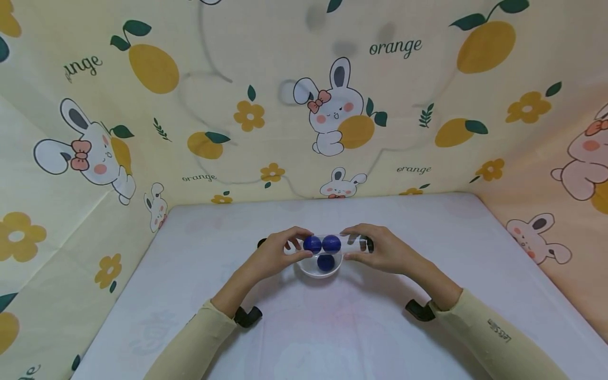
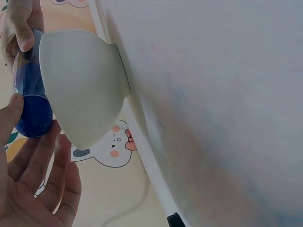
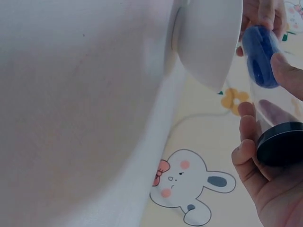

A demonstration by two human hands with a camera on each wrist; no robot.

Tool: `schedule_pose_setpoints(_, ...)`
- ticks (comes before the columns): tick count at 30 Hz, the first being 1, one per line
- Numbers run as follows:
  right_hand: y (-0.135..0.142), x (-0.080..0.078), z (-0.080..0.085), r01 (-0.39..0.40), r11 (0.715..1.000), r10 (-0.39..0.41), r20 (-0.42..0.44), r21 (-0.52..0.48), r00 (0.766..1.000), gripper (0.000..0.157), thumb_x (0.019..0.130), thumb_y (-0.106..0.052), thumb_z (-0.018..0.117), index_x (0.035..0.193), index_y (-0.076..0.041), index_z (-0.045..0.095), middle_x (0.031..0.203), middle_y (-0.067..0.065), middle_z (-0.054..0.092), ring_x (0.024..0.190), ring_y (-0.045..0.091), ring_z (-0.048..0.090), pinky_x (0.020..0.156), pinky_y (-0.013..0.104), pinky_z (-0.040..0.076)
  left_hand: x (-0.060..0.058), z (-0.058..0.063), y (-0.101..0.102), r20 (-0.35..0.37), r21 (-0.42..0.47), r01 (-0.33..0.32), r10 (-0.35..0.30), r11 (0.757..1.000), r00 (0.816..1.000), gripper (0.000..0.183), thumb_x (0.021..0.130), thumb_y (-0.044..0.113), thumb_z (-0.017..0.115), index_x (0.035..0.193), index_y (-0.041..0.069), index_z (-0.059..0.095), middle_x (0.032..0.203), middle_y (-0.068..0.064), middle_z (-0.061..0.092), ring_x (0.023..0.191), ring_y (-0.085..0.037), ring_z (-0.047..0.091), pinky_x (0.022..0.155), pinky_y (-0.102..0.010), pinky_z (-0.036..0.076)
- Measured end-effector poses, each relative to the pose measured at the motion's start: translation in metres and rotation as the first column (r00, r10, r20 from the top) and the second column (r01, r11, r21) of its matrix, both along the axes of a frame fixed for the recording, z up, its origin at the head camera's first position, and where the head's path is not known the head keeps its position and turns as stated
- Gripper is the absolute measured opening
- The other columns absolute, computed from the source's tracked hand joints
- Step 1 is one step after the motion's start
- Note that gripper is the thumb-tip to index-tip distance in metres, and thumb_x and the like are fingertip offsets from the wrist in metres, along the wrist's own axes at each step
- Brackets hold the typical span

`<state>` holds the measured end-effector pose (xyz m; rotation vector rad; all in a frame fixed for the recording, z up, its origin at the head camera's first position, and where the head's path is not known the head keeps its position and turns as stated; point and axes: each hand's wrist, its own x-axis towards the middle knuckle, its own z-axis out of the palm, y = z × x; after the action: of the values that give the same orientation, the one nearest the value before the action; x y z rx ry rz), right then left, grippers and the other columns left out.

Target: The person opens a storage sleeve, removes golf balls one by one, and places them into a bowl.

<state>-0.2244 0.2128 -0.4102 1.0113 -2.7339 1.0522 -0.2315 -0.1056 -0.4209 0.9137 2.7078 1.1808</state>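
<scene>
Thumb and fingers of the left hand (image 1: 279, 252) pinch one end of a clear tube (image 3: 271, 97), and the right hand (image 1: 382, 249) grips it towards its black cap (image 3: 284, 144). The tube lies sideways at the centre of the head view, two blue balls (image 1: 331, 244) inside. Just below it in frame, a third blue ball (image 1: 326, 263) sits in a white bowl (image 1: 317, 275) on the white table (image 1: 304, 327); rabbit-print cloth (image 1: 285, 47) fills the upper frame.

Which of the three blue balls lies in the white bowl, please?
The lowest blue ball in the head view; the other two blue balls sit side by side inside the clear plastic tube above the white bowl.
</scene>
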Motion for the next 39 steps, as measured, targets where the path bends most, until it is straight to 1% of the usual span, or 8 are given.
schedule_pose_setpoints(11, -0.001, 0.001, 0.0, -0.006, 1.0, 0.006, -0.009, -0.014, 1.0, 0.054, 0.093, -0.029, 0.088, 0.14, -0.012, 0.069, 0.116, 0.005, 0.076, 0.101, 0.024, 0.07, 0.083, 0.036, 0.057, 0.0, 0.001, -0.001, 0.001, -0.023, -0.02, 0.02, 1.0, 1.0, 0.045, 0.099, 0.036, 0.08, 0.14, 0.022, 0.067, 0.126, 0.008, 0.074, 0.104, -0.012, 0.066, 0.096, -0.042, 0.058)
schedule_pose_setpoints(15, 0.0, 0.0, -0.002, -0.002, 1.0, 0.002, 0.0, -0.015, 1.0, 0.055, 0.094, -0.032, 0.087, 0.141, -0.011, 0.069, 0.116, 0.006, 0.076, 0.102, 0.023, 0.07, 0.085, 0.039, 0.058, -0.001, -0.001, -0.002, -0.002, -0.024, -0.018, 0.018, 1.0, 1.0, 0.045, 0.1, 0.036, 0.079, 0.141, 0.022, 0.067, 0.126, 0.008, 0.073, 0.104, -0.013, 0.067, 0.097, -0.041, 0.057)
schedule_pose_setpoints(21, 0.002, -0.001, -0.006, 0.015, 1.0, -0.015, 0.015, -0.006, 1.0, 0.055, 0.095, -0.035, 0.086, 0.142, -0.013, 0.068, 0.126, 0.009, 0.075, 0.108, 0.022, 0.071, 0.096, 0.048, 0.059, 0.0, 0.0, -0.004, -0.017, -0.032, -0.012, 0.012, 0.999, 1.0, 0.045, 0.1, 0.037, 0.079, 0.14, 0.021, 0.067, 0.125, 0.008, 0.073, 0.104, -0.014, 0.066, 0.095, -0.041, 0.058)
schedule_pose_setpoints(25, 0.003, -0.001, -0.007, 0.025, 1.0, -0.025, 0.005, -0.001, 1.0, 0.054, 0.095, -0.037, 0.085, 0.141, -0.014, 0.069, 0.134, 0.007, 0.073, 0.113, 0.026, 0.07, 0.099, 0.05, 0.058, 0.001, 0.003, -0.006, -0.013, -0.041, -0.013, 0.013, 0.999, 1.0, 0.045, 0.1, 0.037, 0.079, 0.14, 0.021, 0.067, 0.125, 0.007, 0.073, 0.105, -0.015, 0.065, 0.096, -0.045, 0.058)
schedule_pose_setpoints(27, 0.003, -0.001, -0.007, 0.029, 1.0, -0.029, -0.002, 0.0, 1.0, 0.053, 0.095, -0.038, 0.085, 0.14, -0.015, 0.069, 0.136, 0.006, 0.072, 0.115, 0.025, 0.069, 0.099, 0.05, 0.058, 0.001, 0.004, -0.007, -0.014, -0.05, -0.015, 0.015, 0.999, 1.0, 0.045, 0.1, 0.037, 0.079, 0.14, 0.02, 0.067, 0.126, 0.006, 0.073, 0.105, -0.015, 0.064, 0.095, -0.045, 0.058)
schedule_pose_setpoints(29, 0.004, -0.001, -0.007, 0.031, 1.0, -0.031, -0.006, 0.001, 1.0, 0.053, 0.095, -0.039, 0.085, 0.14, -0.016, 0.07, 0.136, 0.004, 0.072, 0.117, 0.024, 0.069, 0.099, 0.05, 0.058, 0.0, 0.004, -0.008, -0.02, -0.062, -0.016, 0.015, 0.998, 1.0, 0.045, 0.1, 0.037, 0.079, 0.14, 0.02, 0.067, 0.126, 0.006, 0.073, 0.105, -0.014, 0.064, 0.094, -0.042, 0.057)
schedule_pose_setpoints(33, 0.005, -0.001, -0.008, 0.032, 0.999, -0.032, -0.01, -0.002, 0.999, 0.052, 0.095, -0.04, 0.084, 0.139, -0.017, 0.07, 0.135, 0.004, 0.073, 0.114, 0.021, 0.069, 0.096, 0.046, 0.058, -0.001, 0.004, -0.009, -0.044, -0.086, -0.018, 0.014, 0.996, 0.999, 0.045, 0.1, 0.036, 0.079, 0.14, 0.02, 0.067, 0.126, 0.006, 0.073, 0.104, -0.014, 0.063, 0.092, -0.037, 0.055)
schedule_pose_setpoints(39, 0.007, -0.003, -0.01, 0.023, 1.0, -0.024, -0.022, -0.018, 0.999, 0.051, 0.095, -0.038, 0.085, 0.138, -0.016, 0.07, 0.132, 0.006, 0.074, 0.105, 0.02, 0.069, 0.088, 0.039, 0.058, -0.001, 0.005, -0.011, -0.06, -0.117, -0.018, 0.011, 0.993, 0.998, 0.045, 0.1, 0.035, 0.08, 0.14, 0.019, 0.067, 0.127, 0.005, 0.073, 0.106, -0.016, 0.064, 0.092, -0.037, 0.055)
